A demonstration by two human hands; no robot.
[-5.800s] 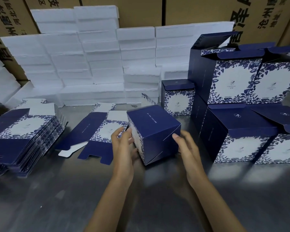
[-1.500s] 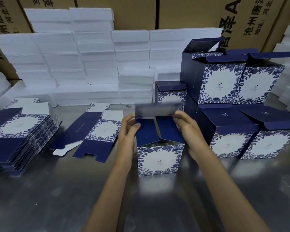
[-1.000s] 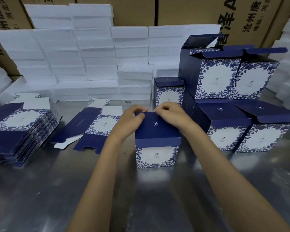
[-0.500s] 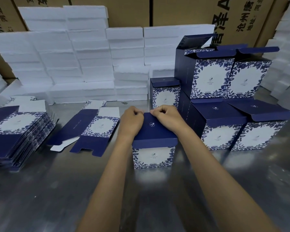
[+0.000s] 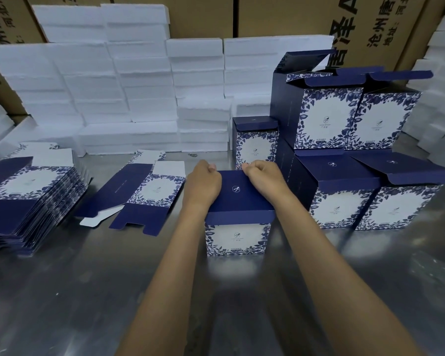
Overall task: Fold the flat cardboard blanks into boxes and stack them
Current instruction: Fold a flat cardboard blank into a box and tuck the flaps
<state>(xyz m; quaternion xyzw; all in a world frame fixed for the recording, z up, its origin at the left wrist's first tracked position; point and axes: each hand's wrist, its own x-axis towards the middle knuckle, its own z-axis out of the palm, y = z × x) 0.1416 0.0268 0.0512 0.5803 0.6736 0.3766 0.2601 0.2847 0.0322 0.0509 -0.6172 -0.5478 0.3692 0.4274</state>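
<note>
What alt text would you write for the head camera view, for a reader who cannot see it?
Two hands, left hand and right hand, press the lid of a blue floral box closed on a metal table. A stack of flat blanks lies left, finished boxes are stacked right, and white foam blocks stand behind.

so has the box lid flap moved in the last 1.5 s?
Yes. The navy lid flap went from upright to folded flat on the floral box, which stays beside the loose flat blank.

navy box with blue-and-white leaf front, white foam blocks, brown cartons
</note>
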